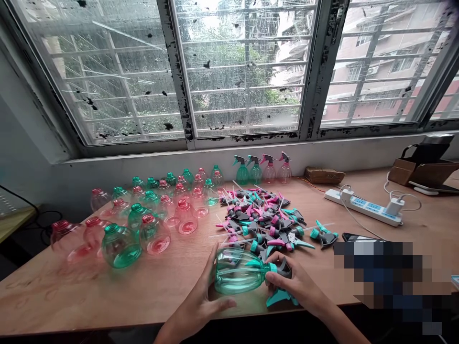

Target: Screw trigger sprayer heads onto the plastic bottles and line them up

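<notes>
A clear green spray bottle (238, 271) lies on its side in the air above the table's front edge, its base to the left. My left hand (204, 296) is curved around the base, fingers partly hidden behind it and thumb below. At the neck, my right hand (290, 282) grips the green collar of the grey and green spray head (283, 270), whose trigger points down. A thin tube shows inside the bottle. Just beyond my hands lies a pile of pink, green and grey spray heads (261, 215) with white tubes. One spray head (323, 234) sits apart at its right.
Several open pink and green bottles (186, 217) stand at left. Bottles with spray heads (269, 169) line the windowsill wall. A power strip (364, 208), a phone (362, 237), a brown package (324, 175) and a cardboard box (405, 172) are at right.
</notes>
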